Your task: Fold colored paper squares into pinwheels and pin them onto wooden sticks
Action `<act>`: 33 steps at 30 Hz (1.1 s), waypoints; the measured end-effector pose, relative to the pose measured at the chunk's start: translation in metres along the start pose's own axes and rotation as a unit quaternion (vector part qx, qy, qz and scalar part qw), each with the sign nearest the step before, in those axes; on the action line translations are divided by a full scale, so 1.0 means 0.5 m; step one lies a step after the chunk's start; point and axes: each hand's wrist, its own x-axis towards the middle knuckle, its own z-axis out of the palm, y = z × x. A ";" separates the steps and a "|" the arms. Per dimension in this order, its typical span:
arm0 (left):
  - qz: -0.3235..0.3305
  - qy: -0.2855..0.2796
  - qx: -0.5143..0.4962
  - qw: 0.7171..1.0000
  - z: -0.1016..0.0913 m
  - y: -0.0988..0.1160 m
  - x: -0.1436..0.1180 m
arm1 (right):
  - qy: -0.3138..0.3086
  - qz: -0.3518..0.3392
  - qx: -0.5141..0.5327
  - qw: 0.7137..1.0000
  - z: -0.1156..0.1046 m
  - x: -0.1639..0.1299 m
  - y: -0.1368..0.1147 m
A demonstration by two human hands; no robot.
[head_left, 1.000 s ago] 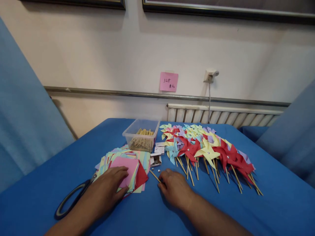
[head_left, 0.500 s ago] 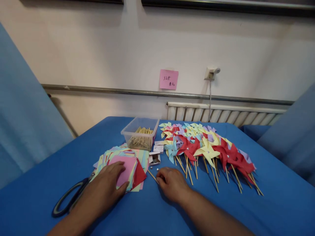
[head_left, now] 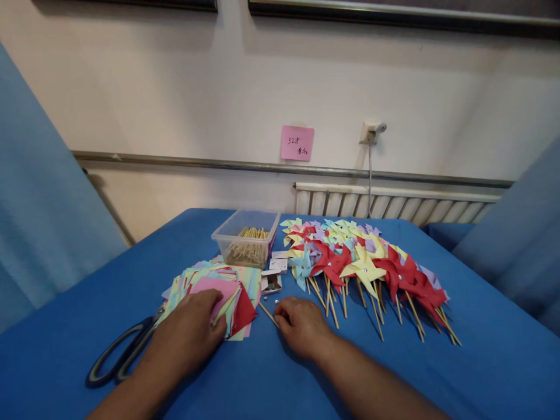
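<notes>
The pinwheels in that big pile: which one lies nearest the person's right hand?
The light-blue pinwheel at the pile's near-left corner, just beyond the right hand. The red and yellow ones lie farther right.

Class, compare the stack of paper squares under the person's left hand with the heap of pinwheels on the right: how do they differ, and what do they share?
The paper squares lie flat and unfolded; the pinwheels are folded into vanes. The pinwheels each carry a wooden stick and a shiny centre pin; the squares have neither. The left hand rests on the squares, while no hand touches the pinwheels. Both show the same red, yellow, pink and pale blue paper and lie on the blue tablecloth.
</notes>
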 end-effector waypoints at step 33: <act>0.007 -0.014 -0.081 0.997 -0.008 -0.042 0.021 | 0.018 0.000 0.007 1.000 0.006 0.005 0.006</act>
